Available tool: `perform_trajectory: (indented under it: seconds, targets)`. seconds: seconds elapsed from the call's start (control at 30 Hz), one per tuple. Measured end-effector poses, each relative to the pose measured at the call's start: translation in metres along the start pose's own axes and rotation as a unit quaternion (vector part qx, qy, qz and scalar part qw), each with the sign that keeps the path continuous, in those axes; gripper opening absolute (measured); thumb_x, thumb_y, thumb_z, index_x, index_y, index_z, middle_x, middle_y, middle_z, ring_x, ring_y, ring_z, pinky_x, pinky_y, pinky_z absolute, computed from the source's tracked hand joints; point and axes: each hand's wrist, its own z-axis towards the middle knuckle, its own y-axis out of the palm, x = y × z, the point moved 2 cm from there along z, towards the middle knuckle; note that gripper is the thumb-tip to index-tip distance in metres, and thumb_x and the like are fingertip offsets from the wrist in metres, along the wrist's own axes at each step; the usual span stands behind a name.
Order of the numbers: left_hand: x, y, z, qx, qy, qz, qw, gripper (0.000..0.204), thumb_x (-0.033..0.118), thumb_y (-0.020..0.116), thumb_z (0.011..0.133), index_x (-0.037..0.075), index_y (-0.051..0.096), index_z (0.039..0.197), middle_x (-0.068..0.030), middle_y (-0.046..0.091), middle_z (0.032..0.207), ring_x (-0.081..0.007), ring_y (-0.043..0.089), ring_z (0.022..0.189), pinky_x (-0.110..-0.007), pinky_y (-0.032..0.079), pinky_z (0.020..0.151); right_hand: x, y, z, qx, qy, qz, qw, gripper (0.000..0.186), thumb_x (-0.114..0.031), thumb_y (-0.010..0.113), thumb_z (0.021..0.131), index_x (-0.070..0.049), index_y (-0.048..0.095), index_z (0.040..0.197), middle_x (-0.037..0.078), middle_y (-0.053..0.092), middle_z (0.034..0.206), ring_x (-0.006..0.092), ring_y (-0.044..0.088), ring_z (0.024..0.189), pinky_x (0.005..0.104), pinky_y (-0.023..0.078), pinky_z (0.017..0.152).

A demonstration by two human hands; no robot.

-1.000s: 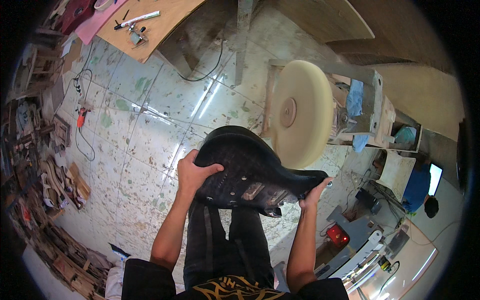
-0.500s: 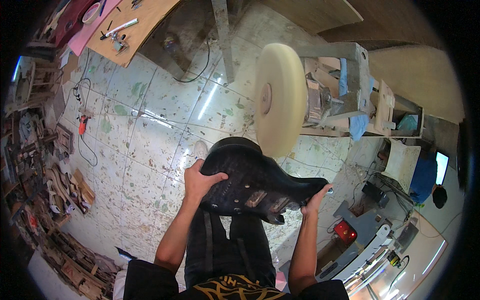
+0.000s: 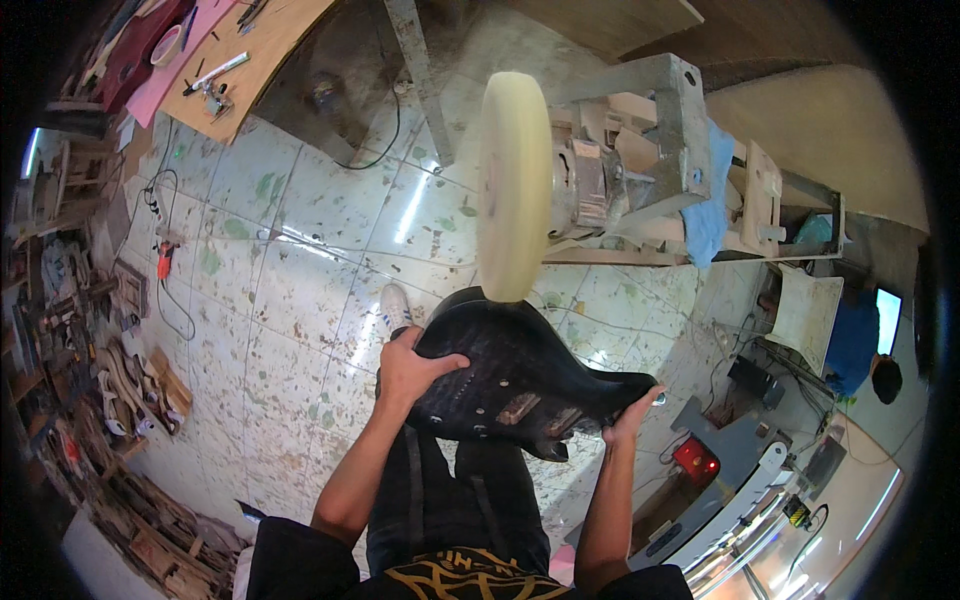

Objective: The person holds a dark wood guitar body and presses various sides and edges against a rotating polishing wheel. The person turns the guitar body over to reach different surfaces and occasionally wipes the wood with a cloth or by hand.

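Observation:
A glossy black electric guitar body (image 3: 480,370) lies across the front of me, its flat face with two pickup cavities turned up. My left hand (image 3: 410,370) grips its rounded left end, thumb on the face and fingers hidden underneath. At the narrower right end, my right hand (image 3: 630,415) is closed round a horn. Just beyond stands a large cream buffing wheel (image 3: 517,190), blurred as if spinning. Its lower rim meets the body's far edge in the picture; whether they touch I cannot tell.
The wheel's motor (image 3: 583,180) sits on a metal stand (image 3: 685,130) hung with a blue cloth (image 3: 712,190). A wooden table (image 3: 240,95) is at far left. Wood pieces (image 3: 125,390) lie left, a corded red tool (image 3: 165,258) on the floor. A person (image 3: 855,345) is at far right.
My view has shifted, so the wheel appears farther left and more edge-on. The guitar body's far edge now lies beneath the wheel's lower rim. Both hands keep their hold.

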Motion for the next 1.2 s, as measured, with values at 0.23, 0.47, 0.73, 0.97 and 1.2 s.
perform_trajectory:
  seconds: [0.23,0.47,0.73,0.97,1.2]
  targets:
    - [0.026,0.014,0.007,-0.013,0.039,0.015,0.999,0.069,0.052,0.085,0.048,-0.003,0.064,0.083,-0.0194,0.066,0.076,-0.0335,0.066,0.073,-0.036,0.051,0.068,0.004,-0.021,0.002,-0.008,0.007,0.037,0.999,0.092,-0.082,0.031,0.078,-0.007,0.049,0.126,0.012,0.055,0.126,0.0292,0.055,0.11,0.0435,0.042,0.099]
    - [0.077,0.027,0.02,-0.033,0.08,0.062,0.994,0.079,0.061,0.082,0.047,-0.004,0.065,0.089,-0.0209,0.066,0.077,-0.0357,0.066,0.077,-0.039,0.052,0.071,0.001,-0.031,-0.009,0.019,-0.01,0.088,0.996,0.093,-0.082,0.03,0.078,-0.004,0.049,0.125,0.014,0.054,0.126,0.0305,0.054,0.111,0.045,0.042,0.099]
    - [0.103,-0.012,-0.042,-0.247,0.1,-0.072,0.961,0.094,0.045,0.091,0.045,-0.002,0.052,0.118,-0.0212,0.064,0.103,-0.0319,0.062,0.1,-0.039,0.048,0.088,0.009,-0.081,-0.018,0.054,-0.036,0.158,0.985,0.084,-0.083,0.03,0.077,-0.008,0.055,0.105,0.01,0.06,0.106,0.0285,0.057,0.098,0.0476,0.048,0.087]
    - [0.038,-0.059,-0.152,-0.208,0.074,-0.304,0.927,0.089,0.019,0.092,0.055,-0.003,0.047,0.129,-0.0123,0.057,0.121,-0.019,0.052,0.114,-0.032,0.037,0.1,0.021,-0.027,-0.023,-0.103,0.074,0.189,0.974,0.092,-0.084,0.033,0.075,-0.007,0.051,0.12,0.013,0.056,0.119,0.0295,0.052,0.107,0.0449,0.045,0.092]
    - [0.059,-0.09,-0.191,-0.205,-0.035,-0.204,0.957,0.065,0.005,0.078,0.066,-0.01,0.051,0.123,-0.014,0.066,0.106,-0.0152,0.064,0.093,-0.026,0.049,0.081,0.086,0.011,0.013,-0.193,0.199,0.088,0.957,0.101,-0.085,0.03,0.075,-0.003,0.04,0.134,0.015,0.046,0.134,0.0312,0.042,0.122,0.0455,0.035,0.103]
